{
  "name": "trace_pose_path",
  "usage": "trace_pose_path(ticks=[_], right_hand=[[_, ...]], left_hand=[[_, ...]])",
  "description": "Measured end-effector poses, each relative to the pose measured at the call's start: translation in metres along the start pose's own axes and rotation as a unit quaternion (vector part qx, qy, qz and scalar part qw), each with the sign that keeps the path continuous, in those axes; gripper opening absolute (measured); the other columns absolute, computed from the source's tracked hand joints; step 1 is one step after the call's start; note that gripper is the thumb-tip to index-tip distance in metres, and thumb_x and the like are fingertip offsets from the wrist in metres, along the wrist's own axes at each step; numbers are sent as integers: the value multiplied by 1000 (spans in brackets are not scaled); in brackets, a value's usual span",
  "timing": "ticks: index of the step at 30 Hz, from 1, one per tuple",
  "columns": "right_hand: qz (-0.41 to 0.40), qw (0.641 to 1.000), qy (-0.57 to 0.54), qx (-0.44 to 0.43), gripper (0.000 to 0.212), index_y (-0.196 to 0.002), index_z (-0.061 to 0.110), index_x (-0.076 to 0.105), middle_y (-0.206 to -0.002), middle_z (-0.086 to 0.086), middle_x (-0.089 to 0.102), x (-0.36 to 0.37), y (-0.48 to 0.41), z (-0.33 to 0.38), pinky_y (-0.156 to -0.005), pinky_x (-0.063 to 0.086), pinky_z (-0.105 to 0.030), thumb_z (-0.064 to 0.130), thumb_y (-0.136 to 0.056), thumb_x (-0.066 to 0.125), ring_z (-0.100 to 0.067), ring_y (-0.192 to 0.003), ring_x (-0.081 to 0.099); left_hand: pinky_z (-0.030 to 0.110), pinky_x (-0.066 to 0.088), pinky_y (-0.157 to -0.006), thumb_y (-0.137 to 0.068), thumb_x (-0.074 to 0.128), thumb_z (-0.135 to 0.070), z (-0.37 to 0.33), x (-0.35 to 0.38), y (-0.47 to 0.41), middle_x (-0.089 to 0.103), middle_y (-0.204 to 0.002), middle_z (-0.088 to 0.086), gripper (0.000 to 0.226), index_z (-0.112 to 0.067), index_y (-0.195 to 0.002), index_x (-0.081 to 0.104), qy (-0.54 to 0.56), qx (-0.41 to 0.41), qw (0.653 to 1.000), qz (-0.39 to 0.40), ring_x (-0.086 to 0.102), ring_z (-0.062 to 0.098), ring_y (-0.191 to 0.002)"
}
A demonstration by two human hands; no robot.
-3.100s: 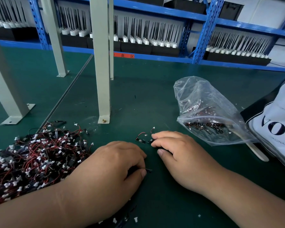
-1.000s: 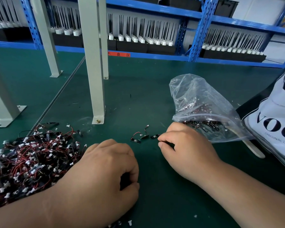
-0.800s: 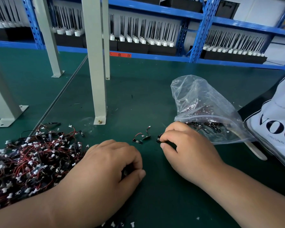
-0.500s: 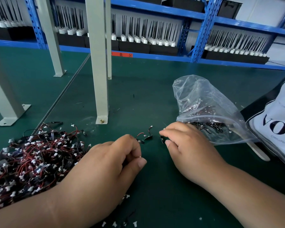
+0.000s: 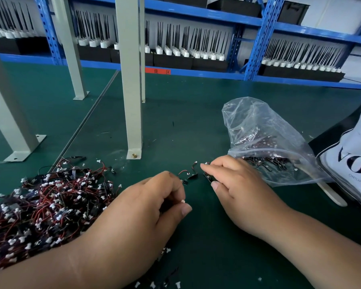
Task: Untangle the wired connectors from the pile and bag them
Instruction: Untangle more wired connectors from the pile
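Note:
A tangled pile of red-and-black wired connectors (image 5: pixel 46 205) with white plugs lies at the left on the green mat. My left hand (image 5: pixel 142 213) sits just right of the pile, thumb and fingers curled round a connector whose white plug (image 5: pixel 182 201) shows at the thumb tip. A few loose connectors (image 5: pixel 189 174) lie between my hands. My right hand (image 5: pixel 236 188) rests on the mat by the mouth of a clear zip bag (image 5: pixel 263 140), fingers curled over a small black connector piece (image 5: pixel 207 177). The bag holds several connectors.
A grey steel post (image 5: pixel 131 80) is bolted to the mat just behind the loose connectors, with more posts at the left. A white printed bag (image 5: pixel 354 163) lies at the right edge. Blue shelving (image 5: pixel 196 74) with racks of black antennas runs along the back.
My left hand has lifted out of the pile toward the loose connectors with one pinched in it. My right hand shifted slightly toward the bag mouth, still over a piece.

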State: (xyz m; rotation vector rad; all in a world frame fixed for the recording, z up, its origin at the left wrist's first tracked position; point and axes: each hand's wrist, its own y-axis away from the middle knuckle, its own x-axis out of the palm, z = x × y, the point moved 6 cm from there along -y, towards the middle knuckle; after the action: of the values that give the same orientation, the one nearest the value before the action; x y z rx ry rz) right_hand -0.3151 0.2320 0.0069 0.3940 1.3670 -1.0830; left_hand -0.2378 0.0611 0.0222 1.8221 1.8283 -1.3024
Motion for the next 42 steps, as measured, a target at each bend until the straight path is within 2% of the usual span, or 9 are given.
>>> trace_pose_path(ticks=[4, 7, 10, 16, 23, 27, 31, 36, 42], right_hand=[[-70, 995, -42, -58, 28, -117, 17, 71, -106, 5, 62, -14, 7, 22, -88, 48, -41, 15, -89, 65, -21, -100, 56], [-26, 986, -67, -150, 19, -106, 18, 71, -98, 5, 62, -12, 14, 50, -81, 46, -41, 20, -90, 62, -21, -91, 54], [17, 981, -87, -174, 16, -102, 17, 69, -95, 3, 59, -9, 17, 56, -78, 45, -42, 23, -91, 59, -21, -88, 52], [-22, 973, -128, -188, 18, -87, 12, 69, -81, 0, 58, -12, 18, 56, -71, 46, -42, 28, -94, 63, -20, -76, 51], [-55, 971, -163, -167, 14, -74, 14, 63, -73, 3, 53, -15, 21, 54, -61, 44, -40, 19, -86, 67, -18, -67, 52], [-155, 963, -190, -113, 18, -68, 10, 63, -68, 1, 53, -30, 16, 33, -56, 42, -38, 10, -85, 69, -19, -63, 53], [-233, 958, -154, -66, 25, -63, 7, 63, -59, -3, 53, -42, 12, 11, -54, 40, -37, 9, -88, 66, -20, -58, 52], [-266, 962, -51, -9, 25, -57, 9, 61, -54, 3, 47, -47, 9, -3, -50, 39, -33, 9, -81, 68, -18, -54, 46], [-174, 984, 33, 20, 30, -57, 10, 54, -59, -1, 48, -30, 5, -5, -44, 43, -38, 12, -80, 73, -29, -52, 47]], left_hand=[[4, 37, -61, -75, 73, -39, -3, 0, 1, 59, -88, -20, 25, -36, -83, 49, 5, 9, 1000, 6, 51, -8, -65], [3, 36, -66, -71, 80, -19, -3, 2, 0, 58, -88, -22, 37, -34, -84, 49, -11, 28, 999, 11, 53, -8, -76], [7, 39, -70, -68, 80, -8, -2, 3, 0, 56, -87, -21, 44, -34, -83, 48, -10, 38, 999, -3, 54, -3, -81], [23, 43, -69, -66, 75, 2, -3, 0, 0, 50, -87, -15, 49, -32, -82, 43, -2, 73, 997, -34, 54, 9, -81], [17, 42, -67, -68, 73, -18, -4, 4, 1, 49, -88, -21, 41, -36, -89, 44, -3, 75, 997, -13, 54, 4, -78], [5, 37, -77, -72, 74, -35, 0, 5, 5, 51, -98, -27, 52, -44, -112, 42, -10, 42, 999, 0, 55, -6, -89], [3, 35, -73, -75, 64, -42, -4, 7, 6, 53, -91, -24, 57, -42, -125, 37, -60, 54, 997, 18, 47, -11, -74], [21, 44, -75, -82, 52, -58, -7, 10, 4, 53, -76, -23, 23, -38, -93, 52, -104, 79, 991, 36, 50, -3, -76], [27, 45, -75, -74, 46, -79, -9, 17, 4, 50, -75, -21, 42, -38, -76, 55, -136, 96, 984, 69, 51, 1, -77]])
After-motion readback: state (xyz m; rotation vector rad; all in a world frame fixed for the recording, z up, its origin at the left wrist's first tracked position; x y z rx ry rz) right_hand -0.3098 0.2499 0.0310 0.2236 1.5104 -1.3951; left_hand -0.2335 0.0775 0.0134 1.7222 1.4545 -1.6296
